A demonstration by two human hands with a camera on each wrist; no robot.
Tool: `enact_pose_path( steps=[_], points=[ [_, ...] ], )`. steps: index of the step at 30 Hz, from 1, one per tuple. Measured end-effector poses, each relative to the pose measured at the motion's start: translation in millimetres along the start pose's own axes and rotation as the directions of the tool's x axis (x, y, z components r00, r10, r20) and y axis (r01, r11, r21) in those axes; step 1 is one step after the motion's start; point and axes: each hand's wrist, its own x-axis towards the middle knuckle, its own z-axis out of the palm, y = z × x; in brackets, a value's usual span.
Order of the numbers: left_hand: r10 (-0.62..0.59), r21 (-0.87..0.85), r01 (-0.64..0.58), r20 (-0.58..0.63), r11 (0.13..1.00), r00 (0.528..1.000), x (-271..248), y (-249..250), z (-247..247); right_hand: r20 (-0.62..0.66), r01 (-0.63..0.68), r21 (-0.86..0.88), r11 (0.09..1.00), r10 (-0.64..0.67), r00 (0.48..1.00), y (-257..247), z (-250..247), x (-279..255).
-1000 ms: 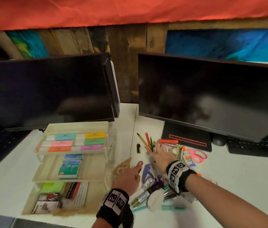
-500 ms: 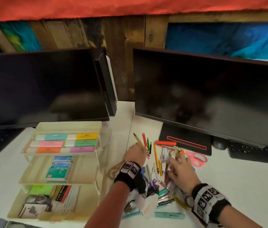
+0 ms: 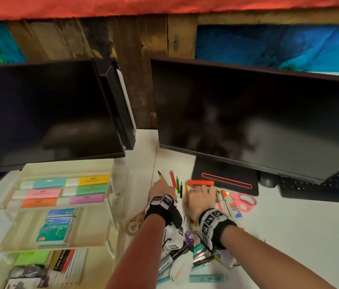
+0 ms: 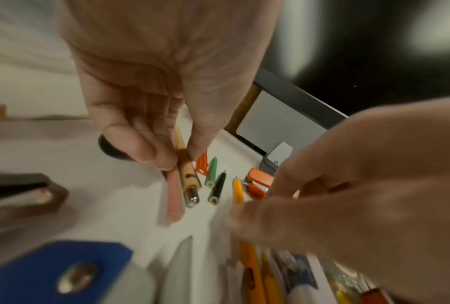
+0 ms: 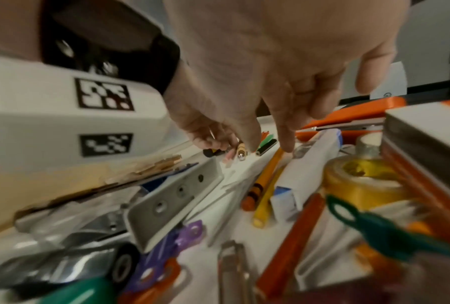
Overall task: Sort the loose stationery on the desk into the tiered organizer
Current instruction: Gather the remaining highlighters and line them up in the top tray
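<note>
The right hand [image 5: 283,67] hangs over the white bench [image 5: 234,185], its forefinger tip touching an orange pencil [image 5: 269,170]. Beyond it the left hand [image 5: 208,133] pinches a tan pen [image 5: 240,151]. A roll of yellow tape [image 5: 359,181] stands at the right (a silver-capped tube behind it), with an orange stapler [image 5: 356,115] further back. A grey hole punch [image 5: 172,197] lies left, purple clips [image 5: 167,246] below it.

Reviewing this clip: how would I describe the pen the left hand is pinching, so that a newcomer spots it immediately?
Start at the right-hand monitor; on the white desk below its left corner lies a fan of pencils. The left hand pinches the leftmost one there, a tan wood-look pen. Unlike the green pencil and dark pencil beside it, it ends in a shiny metal cap.
</note>
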Motion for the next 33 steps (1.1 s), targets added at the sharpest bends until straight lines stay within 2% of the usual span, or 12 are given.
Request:
enact_pose_path(
  steps=[3, 8, 10, 12, 14, 17, 22, 24, 27, 30, 31, 33],
  points=[
    [-0.018, -0.034, 0.019, 0.013, 0.999, 1.0, -0.8, -2.9, -2.0, 0.107, -0.083, -0.021, 0.996, 0.084, 0.991, -5.5, 5.0, 10.3],
    [-0.023, -0.101, 0.025, 0.019, 0.995, 1.0, 1.8, -9.9, -5.6, 0.191, -0.183, 0.251, 0.95, 0.137, 0.972, 1.5, 1.5, 10.3],
    [0.009, -0.051, -0.008, 0.01, 0.999, 1.0, 1.8, -10.9, -7.2, 0.178, -0.233, 0.523, 0.82, 0.162, 0.97, 10.4, -2.6, 5.3],
    [0.046, 0.004, -0.046, 0.001, 0.999, 0.999, 0.9, -9.5, -7.5, 0.164, -0.257, 0.78, 0.571, 0.209, 0.964, 21.9, -6.2, -1.7],
    [0.087, 0.044, -0.087, -0.007, 0.995, 0.996, 0.7, -7.8, -6.6, 0.127, -0.243, 0.887, 0.393, 0.299, 0.946, 33.8, -9.4, -6.5],
    [0.116, 0.084, -0.116, -0.003, 0.99, 0.993, 1.1, -4.0, -4.1, 0.154, -0.239, 0.943, 0.229, 0.336, 0.929, 43.5, -6.9, -5.2],
    [0.106, 0.003, -0.106, 0.027, 0.994, 0.994, -3.2, 0.9, -8.1, 0.3, -0.35, 0.928, 0.123, 0.31, 0.902, 44.9, -0.9, 1.8],
    [0.112, -0.058, -0.111, 0.0, 0.992, 0.994, -8.8, 0.8, -17.8, 0.339, -0.379, 0.91, 0.165, 0.227, 0.913, 44.3, -4.4, -5.6],
    [0.139, -0.172, -0.146, -0.052, 0.974, 0.989, -20.9, -10.5, -38.0, 0.344, -0.325, 0.834, 0.445, 0.04, 0.938, 39.2, -9.5, -25.9],
    [0.157, -0.3, -0.166, -0.055, 0.939, 0.986, -42.0, -31.7, -51.3, 0.351, -0.17, 0.602, 0.78, -0.067, 0.934, 32.1, -0.1, -44.9],
    [0.17, -0.328, -0.177, -0.049, 0.928, 0.984, -51.3, -38.8, -52.8, 0.351, -0.133, 0.516, 0.846, -0.067, 0.934, 30.7, 5.1, -50.9],
    [0.194, -0.345, -0.198, -0.045, 0.917, 0.98, -68.0, -52.9, -52.7, 0.357, -0.117, 0.432, 0.894, -0.05, 0.933, 31.0, 15.9, -63.0]
  ],
)
